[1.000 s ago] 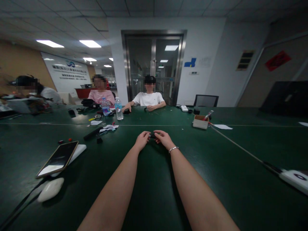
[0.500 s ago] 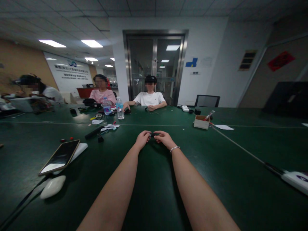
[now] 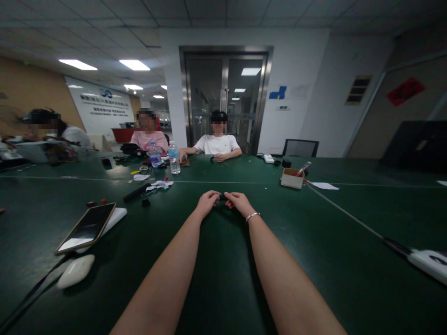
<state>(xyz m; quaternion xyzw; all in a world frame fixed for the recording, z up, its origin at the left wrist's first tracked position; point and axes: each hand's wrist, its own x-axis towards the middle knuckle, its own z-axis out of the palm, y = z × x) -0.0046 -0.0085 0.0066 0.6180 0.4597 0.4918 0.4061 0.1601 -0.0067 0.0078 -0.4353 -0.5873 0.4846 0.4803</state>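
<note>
Arms (image 3: pixel 169 260) reach forward over a green table (image 3: pixel 307 223), a small dark piece (image 3: pixel 222 197) spanning the short gap between the left hand (image 3: pixel 207 203) and the right hand (image 3: pixel 238 203); the piece sits straight ahead of the person, to the right of the left hand and to the left of the right; its long axis, as far as it shows, runs crosswise from one hand to the other; neither hand looks nearer, as each appears to hold an end in a narrow pinch; the relation that counts, by judgement, is that the two grips face each other along that one line; whether the piece is one part or two set end to end cannot be told, nor whether it touches the table; a bracelet (image 3: pixel 253 217) circles the right arm near the hand; off to the left, well apart from the hands, a phone (image 3: pixel 87 228) leans on a white slab (image 3: pixel 119 216); beyond the right hand stands an open box (image 3: pixel 292 181); across the table sits a person in a white shirt (image 3: pixel 217 145), glass doors (image 3: pixel 205 88) behind.
</note>
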